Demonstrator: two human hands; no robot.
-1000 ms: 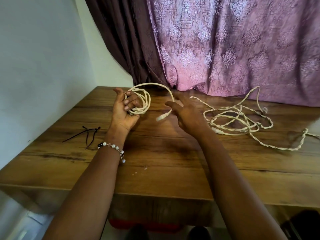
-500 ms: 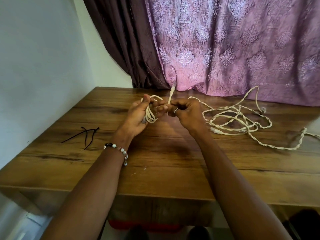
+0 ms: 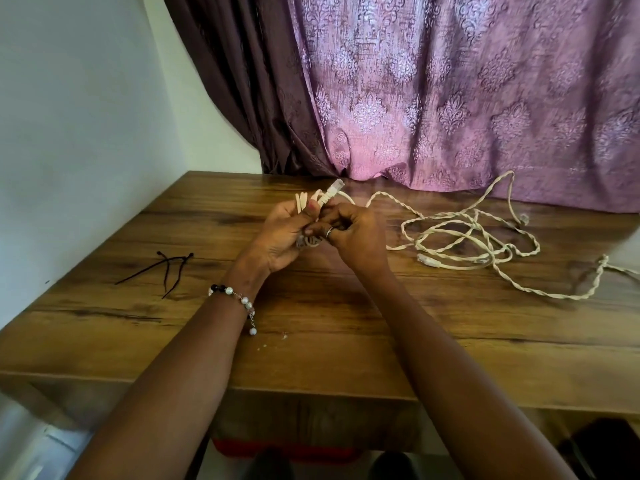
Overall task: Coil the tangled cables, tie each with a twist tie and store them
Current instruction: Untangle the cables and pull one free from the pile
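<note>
Since the earlier frame the loop had closed; both hands, left hand (image 3: 280, 237) and right hand (image 3: 356, 237), clenched the coiled cable (image 3: 313, 199), untied, with the tangled cables (image 3: 474, 244) and twist ties (image 3: 169, 268) waiting.

worktop (image 3: 311, 341) near edge: bare wood | right: tangled cables (image 3: 478, 244) sprawl | left: twist ties (image 3: 166, 271) | back: curtain (image 3: 415, 98) blocks

Both forearms are bare, with no sleeves showing. A bead bracelet (image 3: 235, 297) of white and dark beads circles the left wrist; a silver ring (image 3: 330, 232) bands one right-hand finger.
</note>
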